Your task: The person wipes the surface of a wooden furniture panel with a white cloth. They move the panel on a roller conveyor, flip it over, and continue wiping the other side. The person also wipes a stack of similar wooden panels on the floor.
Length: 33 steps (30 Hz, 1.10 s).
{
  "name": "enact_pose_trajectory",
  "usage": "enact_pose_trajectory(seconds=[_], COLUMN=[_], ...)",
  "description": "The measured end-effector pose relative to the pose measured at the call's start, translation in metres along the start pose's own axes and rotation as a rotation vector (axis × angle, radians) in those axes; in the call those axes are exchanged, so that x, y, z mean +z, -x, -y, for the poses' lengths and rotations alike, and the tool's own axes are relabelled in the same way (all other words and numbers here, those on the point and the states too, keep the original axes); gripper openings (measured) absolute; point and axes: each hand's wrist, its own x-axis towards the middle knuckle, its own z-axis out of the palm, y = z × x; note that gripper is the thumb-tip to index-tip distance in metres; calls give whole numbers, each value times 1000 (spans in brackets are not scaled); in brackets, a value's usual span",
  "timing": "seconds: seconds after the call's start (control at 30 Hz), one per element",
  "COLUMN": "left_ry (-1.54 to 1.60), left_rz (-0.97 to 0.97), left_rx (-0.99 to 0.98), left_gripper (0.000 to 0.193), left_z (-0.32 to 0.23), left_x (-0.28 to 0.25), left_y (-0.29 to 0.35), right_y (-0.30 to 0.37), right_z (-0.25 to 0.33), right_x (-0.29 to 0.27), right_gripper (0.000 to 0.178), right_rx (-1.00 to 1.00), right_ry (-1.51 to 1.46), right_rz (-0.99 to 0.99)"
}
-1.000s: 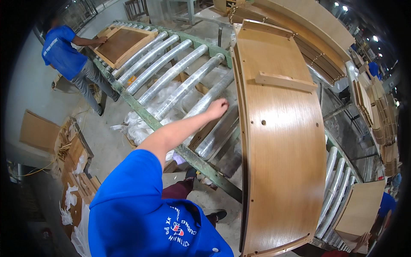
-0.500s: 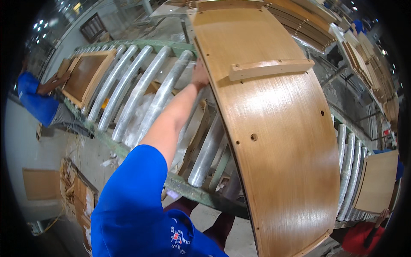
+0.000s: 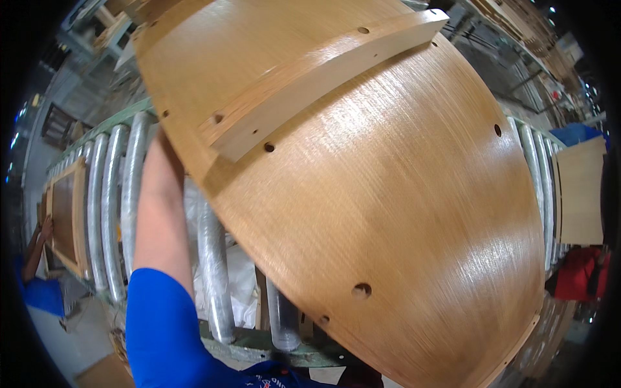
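A large varnished wooden panel [image 3: 394, 181] with dark drilled holes fills the middle of the view, tilted and close to me. A curved wooden crosspiece [image 3: 323, 74] lies across its upper part. My bare left forearm [image 3: 160, 213] reaches up beside the panel's left edge, and the hand at its end is hidden behind the panel. How its fingers are placed does not show. No part of my right hand is in view.
Metal rollers [image 3: 213, 271] of a green-framed conveyor run under the panel. At far left another person handles a framed board [image 3: 68, 216]. On the right a pale board [image 3: 579, 194] stands on the rollers, beside a person in a red garment [image 3: 577, 275].
The panel looks larger and closer and has turned, its upper end swinging left. My left arm has shifted left, and its hand has passed from the panel's edge to behind it.
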Motion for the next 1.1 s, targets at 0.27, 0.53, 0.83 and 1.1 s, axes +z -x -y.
enact_pose_trajectory(seconds=[0.27,0.53,0.83,1.1], left_ry=[19,-39,-160,-309], left_rz=[-9,1,-24,-61], left_rx=[31,7,-36,-48], left_gripper=[53,49,44,40], left_z=[44,68,18,-112], left_x=[-12,-45,-88,-122], left_y=[13,70,143,221], right_y=[2,14,-54,-197], right_z=[51,170,309,426], right_x=[-55,-142,-203,-224], right_gripper=[37,36,36,35], right_rx=[-90,-272,-422,-473], right_ry=[-15,-24,-83,-202], right_rz=[-120,-182,-132,3])
